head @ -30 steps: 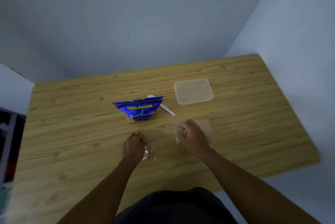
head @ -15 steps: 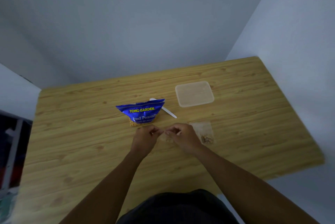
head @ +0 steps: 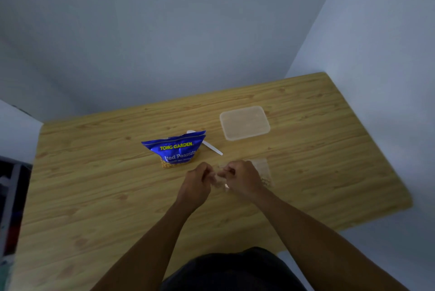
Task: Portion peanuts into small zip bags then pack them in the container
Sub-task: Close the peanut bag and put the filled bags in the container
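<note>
Head view: small clear zip bag (head: 217, 181) of peanuts pinched between left hand (head: 195, 182) and right hand (head: 244, 179), over middle of wooden table (head: 94, 184). Sealing step judged in hand. Next: strip pressed fully shut, bag carried to translucent rectangular plastic container (head: 244, 122) toward far right corner.

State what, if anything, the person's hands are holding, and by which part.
The left hand and the right hand pinch one small zip bag between them, each at an end of its upper edge, as far as the blur allows.
</note>
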Demonstrator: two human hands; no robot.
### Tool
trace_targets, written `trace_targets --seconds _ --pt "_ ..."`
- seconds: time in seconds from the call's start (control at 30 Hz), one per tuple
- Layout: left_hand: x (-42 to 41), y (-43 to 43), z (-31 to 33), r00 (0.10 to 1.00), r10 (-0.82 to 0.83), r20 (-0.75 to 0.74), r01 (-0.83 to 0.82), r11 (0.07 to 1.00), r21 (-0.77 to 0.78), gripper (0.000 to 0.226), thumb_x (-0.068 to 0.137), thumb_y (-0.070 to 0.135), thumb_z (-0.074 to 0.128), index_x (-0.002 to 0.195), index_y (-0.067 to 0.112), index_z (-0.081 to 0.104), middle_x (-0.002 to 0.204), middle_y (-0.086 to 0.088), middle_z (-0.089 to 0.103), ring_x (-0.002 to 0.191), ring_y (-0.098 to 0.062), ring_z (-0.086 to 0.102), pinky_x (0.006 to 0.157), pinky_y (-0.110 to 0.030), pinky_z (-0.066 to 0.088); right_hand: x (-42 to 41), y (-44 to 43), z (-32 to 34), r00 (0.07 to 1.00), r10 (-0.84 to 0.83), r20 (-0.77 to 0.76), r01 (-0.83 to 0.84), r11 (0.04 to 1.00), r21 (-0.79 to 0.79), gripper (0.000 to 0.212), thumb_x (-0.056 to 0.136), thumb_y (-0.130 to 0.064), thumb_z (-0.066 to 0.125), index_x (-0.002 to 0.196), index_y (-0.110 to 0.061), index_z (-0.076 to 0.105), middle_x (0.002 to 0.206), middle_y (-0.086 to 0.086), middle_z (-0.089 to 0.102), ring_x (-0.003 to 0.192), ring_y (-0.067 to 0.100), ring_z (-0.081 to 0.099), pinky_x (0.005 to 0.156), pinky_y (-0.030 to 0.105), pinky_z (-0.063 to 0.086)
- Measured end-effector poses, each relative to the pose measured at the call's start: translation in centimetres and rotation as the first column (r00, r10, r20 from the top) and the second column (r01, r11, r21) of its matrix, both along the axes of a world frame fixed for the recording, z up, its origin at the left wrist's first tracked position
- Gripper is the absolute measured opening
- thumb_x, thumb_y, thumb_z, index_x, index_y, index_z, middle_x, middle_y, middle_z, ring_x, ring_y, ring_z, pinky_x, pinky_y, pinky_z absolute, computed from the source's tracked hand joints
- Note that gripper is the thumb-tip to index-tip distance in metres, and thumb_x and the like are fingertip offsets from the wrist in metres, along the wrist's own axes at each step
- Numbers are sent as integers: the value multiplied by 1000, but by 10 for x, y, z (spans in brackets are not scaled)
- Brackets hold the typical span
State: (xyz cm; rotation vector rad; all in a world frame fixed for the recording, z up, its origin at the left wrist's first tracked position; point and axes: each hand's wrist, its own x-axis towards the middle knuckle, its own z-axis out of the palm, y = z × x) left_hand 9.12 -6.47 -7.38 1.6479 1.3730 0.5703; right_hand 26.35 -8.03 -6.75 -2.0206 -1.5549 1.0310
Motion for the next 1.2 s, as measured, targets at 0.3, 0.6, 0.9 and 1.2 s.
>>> trace_targets --seconds 0.3,0.6,0.9,1.2 --pt "39 10 15 974 186 129 -124 915 -383 4 96 13 60 93 12 62 80 -17 70 58 -21 67 48 -33 56 35 2 -8 944 -203 -260 178 977 -119 15 95 -22 68 80 -19 69 69 0 70 56 14 63 56 31 52" --pt "57 18 -4 989 105 -104 -136 926 -352 6 93 17 64 91 13 68 72 -8 72 61 -22 72 59 -44 62 44 8 -17 978 -184 -101 181 983 -42 6 86 -13 77 92 -11 76 74 -11 67 67 -8 62 64 6 45" --pt "56 52 4 961 57 -269 -107 978 -177 20 96 19 55 109 12 68 92 -8 72 73 -17 64 66 -25 47 49 30 -18 966 -251 -54 257 945 204 10 89 -18 70 97 -13 73 89 -3 68 79 10 64 72 25 53" --pt "89 95 7 978 101 -180 -156 933 -325 39 97 21 43 135 20 51 91 1 65 78 -15 65 65 -28 52 95 110 -1 897 253 363 -321 937 140 92 63 -49 66 144 -12 47 144 12 47 133 35 45 105 50 41"
